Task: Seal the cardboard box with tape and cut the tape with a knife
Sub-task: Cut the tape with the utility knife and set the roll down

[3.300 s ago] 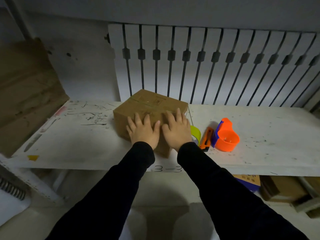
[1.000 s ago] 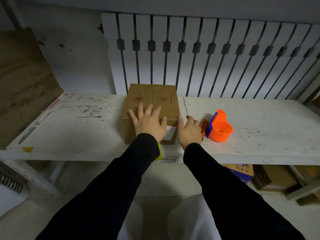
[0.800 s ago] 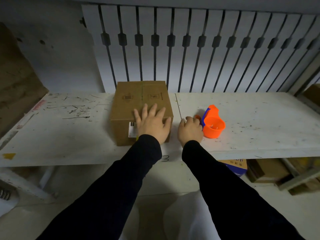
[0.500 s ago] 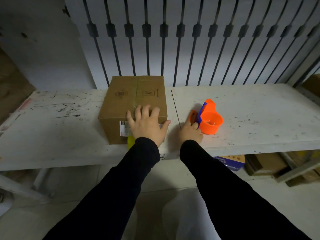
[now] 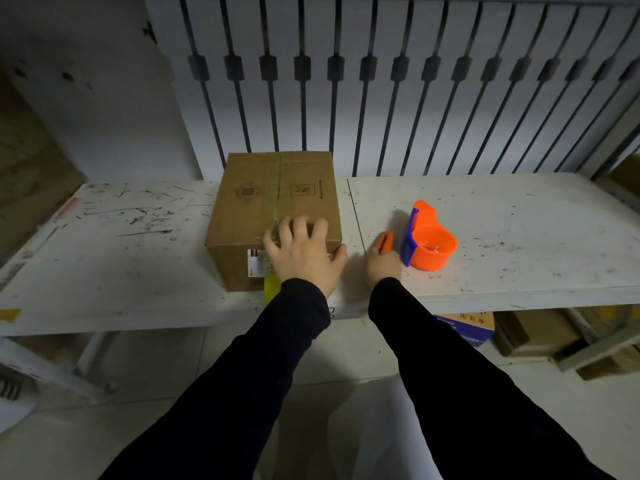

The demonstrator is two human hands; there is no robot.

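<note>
My left hand (image 5: 304, 258) lay flat, fingers spread, on the cardboard box (image 5: 273, 206) — my right hand (image 5: 382, 266) had its grip clamped on the orange utility knife (image 5: 384, 241) on the surface (image 5: 519, 237).

A closed brown cardboard box (image 5: 273, 202) sits on the white tabletop (image 5: 519, 237), yellowish tape (image 5: 272, 289) hanging down its front. An orange utility knife (image 5: 384, 242) lies to its right, beside an orange-and-blue tape dispenser (image 5: 427, 245).
</note>
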